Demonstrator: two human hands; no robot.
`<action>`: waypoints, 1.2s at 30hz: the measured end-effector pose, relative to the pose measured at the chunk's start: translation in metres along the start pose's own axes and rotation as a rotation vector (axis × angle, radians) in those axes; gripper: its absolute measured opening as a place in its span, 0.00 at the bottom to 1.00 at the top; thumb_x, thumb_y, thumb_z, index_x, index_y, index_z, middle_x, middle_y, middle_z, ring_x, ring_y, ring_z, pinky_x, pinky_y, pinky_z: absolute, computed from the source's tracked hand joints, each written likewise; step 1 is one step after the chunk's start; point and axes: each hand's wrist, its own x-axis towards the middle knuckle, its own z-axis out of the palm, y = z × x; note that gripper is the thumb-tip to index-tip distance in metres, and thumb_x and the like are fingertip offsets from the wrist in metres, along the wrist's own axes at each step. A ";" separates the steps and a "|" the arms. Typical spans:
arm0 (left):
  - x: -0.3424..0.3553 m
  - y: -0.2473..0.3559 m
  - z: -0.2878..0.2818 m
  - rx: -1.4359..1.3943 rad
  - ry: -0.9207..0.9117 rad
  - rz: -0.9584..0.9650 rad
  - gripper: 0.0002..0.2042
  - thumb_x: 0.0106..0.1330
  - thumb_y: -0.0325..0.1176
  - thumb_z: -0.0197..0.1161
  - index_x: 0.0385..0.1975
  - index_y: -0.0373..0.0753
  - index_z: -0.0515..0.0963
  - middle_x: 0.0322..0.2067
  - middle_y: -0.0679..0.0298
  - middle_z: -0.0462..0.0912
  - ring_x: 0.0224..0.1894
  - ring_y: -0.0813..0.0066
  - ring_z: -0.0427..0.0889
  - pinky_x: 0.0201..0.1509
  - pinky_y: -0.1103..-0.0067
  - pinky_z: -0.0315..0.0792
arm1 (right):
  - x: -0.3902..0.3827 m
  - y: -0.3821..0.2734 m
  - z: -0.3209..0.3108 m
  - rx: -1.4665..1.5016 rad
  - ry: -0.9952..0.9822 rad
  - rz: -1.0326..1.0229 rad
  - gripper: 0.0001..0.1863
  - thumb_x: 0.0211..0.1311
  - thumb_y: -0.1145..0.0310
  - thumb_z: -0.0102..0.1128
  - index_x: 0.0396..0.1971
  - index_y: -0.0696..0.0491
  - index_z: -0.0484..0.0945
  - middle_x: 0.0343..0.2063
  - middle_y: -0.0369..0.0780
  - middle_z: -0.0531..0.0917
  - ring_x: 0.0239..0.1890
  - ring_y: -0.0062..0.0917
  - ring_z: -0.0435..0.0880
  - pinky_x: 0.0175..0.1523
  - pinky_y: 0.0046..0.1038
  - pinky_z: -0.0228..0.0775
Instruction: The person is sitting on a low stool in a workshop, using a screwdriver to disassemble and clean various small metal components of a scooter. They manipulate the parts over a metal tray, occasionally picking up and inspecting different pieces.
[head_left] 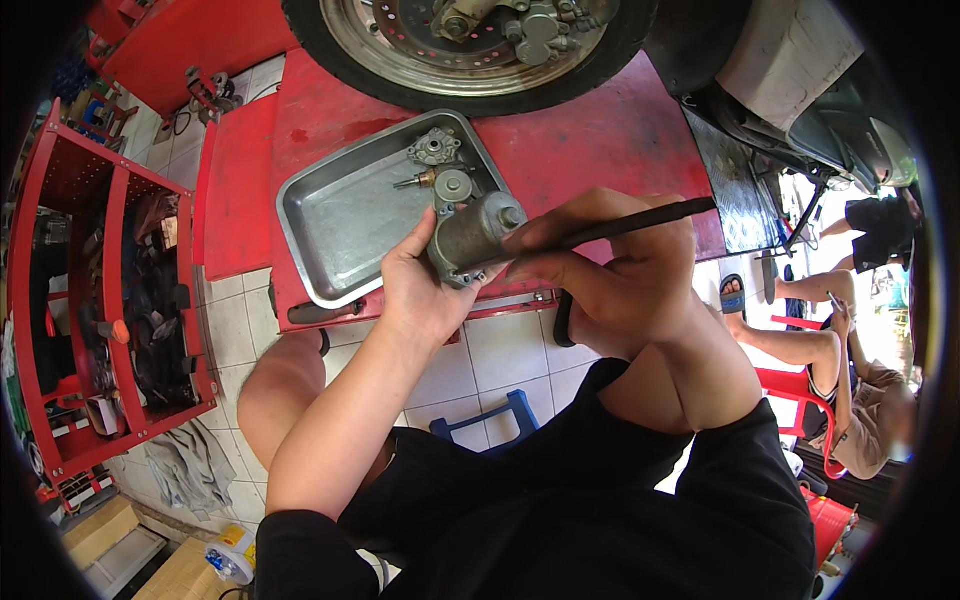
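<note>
My left hand (410,285) is closed round a grey cylindrical metal motor (465,240) with a flanged housing, held over the front right of a steel tray (300,255). My right hand (620,260) grips a long dark bar-like tool (660,215) at the motor's right side; its working end is hidden by my fingers. In the tray lie a grey metal cover (435,146) and a brass-coloured fitting (420,180). A dark-handled tool (313,314) lies along the red bench's (550,150) front edge, below the tray.
A motorbike wheel (470,85) stands behind the tray. A red tool cart (170,400) is at left, a blue stool (510,410) below the bench. At right, other people sit, one person (865,420) on a red chair (785,385). A grey cloth (190,460) lies on the floor.
</note>
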 end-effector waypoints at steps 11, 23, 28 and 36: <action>-0.008 0.003 0.008 0.075 -0.021 0.037 0.25 0.76 0.45 0.47 0.64 0.34 0.64 0.60 0.49 0.73 0.65 0.52 0.70 0.69 0.55 0.63 | 0.007 -0.006 -0.009 0.173 -0.081 0.108 0.16 0.52 0.85 0.66 0.44 0.62 0.82 0.40 0.43 0.88 0.43 0.30 0.88 0.49 0.27 0.80; -0.007 0.002 0.006 0.020 0.057 -0.012 0.18 0.77 0.44 0.46 0.55 0.38 0.72 0.54 0.56 0.79 0.59 0.57 0.76 0.65 0.56 0.66 | 0.003 0.006 -0.010 0.281 -0.206 -0.015 0.17 0.44 0.91 0.55 0.35 0.64 0.83 0.31 0.48 0.88 0.38 0.37 0.90 0.45 0.31 0.84; -0.010 0.002 0.008 0.053 0.056 0.004 0.17 0.76 0.44 0.47 0.54 0.39 0.73 0.53 0.57 0.80 0.58 0.58 0.77 0.65 0.57 0.66 | 0.004 0.005 -0.006 0.302 -0.163 -0.012 0.12 0.42 0.86 0.50 0.25 0.62 0.82 0.27 0.47 0.88 0.39 0.38 0.91 0.42 0.33 0.86; -0.009 0.002 0.006 0.048 0.044 0.000 0.17 0.76 0.44 0.48 0.53 0.39 0.74 0.51 0.58 0.81 0.57 0.60 0.78 0.65 0.58 0.66 | 0.004 0.004 -0.010 0.311 -0.194 -0.001 0.19 0.44 0.93 0.59 0.39 0.64 0.84 0.31 0.48 0.88 0.37 0.36 0.91 0.45 0.31 0.85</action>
